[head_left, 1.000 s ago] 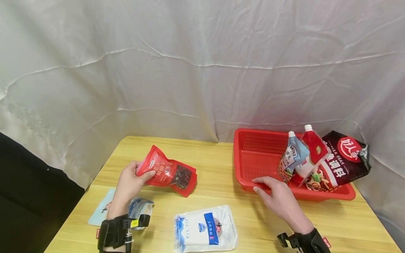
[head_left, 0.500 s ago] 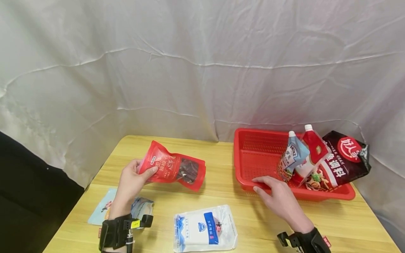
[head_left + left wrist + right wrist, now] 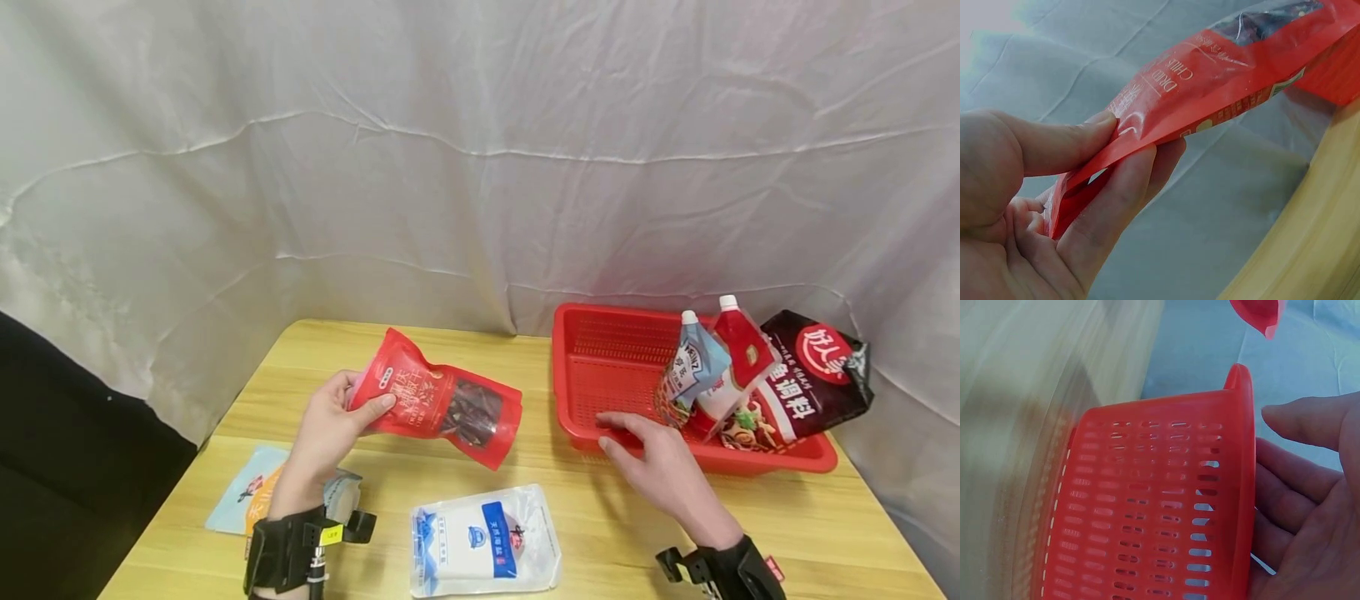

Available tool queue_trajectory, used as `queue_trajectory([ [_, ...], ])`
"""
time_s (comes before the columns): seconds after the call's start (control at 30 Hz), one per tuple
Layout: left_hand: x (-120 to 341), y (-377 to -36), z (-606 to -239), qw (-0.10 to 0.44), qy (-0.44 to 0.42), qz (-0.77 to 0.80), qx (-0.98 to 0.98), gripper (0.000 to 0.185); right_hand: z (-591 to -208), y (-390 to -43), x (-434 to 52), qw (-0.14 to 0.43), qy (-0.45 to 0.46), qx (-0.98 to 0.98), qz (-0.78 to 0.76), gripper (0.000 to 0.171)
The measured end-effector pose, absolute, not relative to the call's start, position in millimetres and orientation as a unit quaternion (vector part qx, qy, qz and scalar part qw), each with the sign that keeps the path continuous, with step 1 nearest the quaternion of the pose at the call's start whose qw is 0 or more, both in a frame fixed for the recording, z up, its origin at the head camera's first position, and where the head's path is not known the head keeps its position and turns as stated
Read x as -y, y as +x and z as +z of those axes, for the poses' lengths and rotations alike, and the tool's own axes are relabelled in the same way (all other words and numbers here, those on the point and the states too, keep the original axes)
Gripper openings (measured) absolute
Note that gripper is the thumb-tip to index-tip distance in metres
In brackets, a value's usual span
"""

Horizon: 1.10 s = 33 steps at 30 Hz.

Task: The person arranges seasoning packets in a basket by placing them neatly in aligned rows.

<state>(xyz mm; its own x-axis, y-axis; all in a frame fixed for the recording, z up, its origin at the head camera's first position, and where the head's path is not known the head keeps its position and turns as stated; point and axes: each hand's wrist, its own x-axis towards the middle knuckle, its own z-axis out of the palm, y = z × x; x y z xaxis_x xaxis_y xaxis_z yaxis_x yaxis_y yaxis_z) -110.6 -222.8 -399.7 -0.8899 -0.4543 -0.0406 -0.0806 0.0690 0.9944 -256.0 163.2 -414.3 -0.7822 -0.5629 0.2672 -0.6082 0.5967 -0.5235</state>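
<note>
My left hand (image 3: 337, 417) pinches the top end of a red pouch of dried chillies (image 3: 442, 407), thumb on the front and fingers behind it. The pouch hangs level above the wooden table (image 3: 787, 517), its far end pointing at the red slotted basket (image 3: 558, 375). The left wrist view shows the pouch (image 3: 1229, 75) between the thumb and fingers (image 3: 1110, 206). My right hand (image 3: 648, 458) lies at the basket's near rim with fairly straight fingers on the rim. In the right wrist view the basket's wall (image 3: 1147, 519) stands against the fingers (image 3: 1291, 487), thumb apart.
The basket's right end holds a blue-white spout pouch (image 3: 693, 367), a red spout pouch (image 3: 744, 346) and a black seasoning bag (image 3: 817, 379). A white salt bag (image 3: 483, 542) lies at the table's front. A pale blue pouch (image 3: 243, 492) lies under my left wrist. White cloth hangs behind.
My left hand has lifted the red pouch and carried it rightwards, closer to the basket. The right hand has stayed on the basket's rim.
</note>
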Motion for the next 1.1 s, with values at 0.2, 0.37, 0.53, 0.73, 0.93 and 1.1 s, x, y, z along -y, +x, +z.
queue_trajectory([
  [0.2, 210.9, -116.0, -398.0, 0.125, 0.167, -0.657, 0.724, 0.04, -413.5, -253.7, -161.4, 0.062, 0.335, 0.881, 0.328, 0.031],
  [0.37, 200.1, -121.5, -396.7, 0.109, 0.155, -0.656, 0.731, 0.038, -410.0, -251.0, -154.6, 0.071, 0.345, 0.865, 0.358, 0.032],
  [0.53, 189.2, -125.5, -394.8, 0.096, 0.143, -0.648, 0.742, 0.037, -402.2, -246.7, -144.9, 0.035, 0.348, 0.851, 0.391, 0.035],
  [0.73, 178.5, -129.2, -392.6, 0.094, 0.092, -0.639, 0.758, 0.035, -395.9, -241.0, -133.0, -0.009, 0.347, 0.843, 0.412, 0.036],
  [0.93, 169.3, -133.0, -391.2, 0.07, 0.047, -0.642, 0.762, 0.033, -395.7, -235.7, -125.8, -0.041, 0.356, 0.829, 0.429, 0.037],
  [1.1, 163.4, -135.9, -389.6, 0.05, 0.029, -0.637, 0.768, 0.03, -398.9, -230.8, -122.7, -0.072, 0.363, 0.819, 0.438, 0.04],
])
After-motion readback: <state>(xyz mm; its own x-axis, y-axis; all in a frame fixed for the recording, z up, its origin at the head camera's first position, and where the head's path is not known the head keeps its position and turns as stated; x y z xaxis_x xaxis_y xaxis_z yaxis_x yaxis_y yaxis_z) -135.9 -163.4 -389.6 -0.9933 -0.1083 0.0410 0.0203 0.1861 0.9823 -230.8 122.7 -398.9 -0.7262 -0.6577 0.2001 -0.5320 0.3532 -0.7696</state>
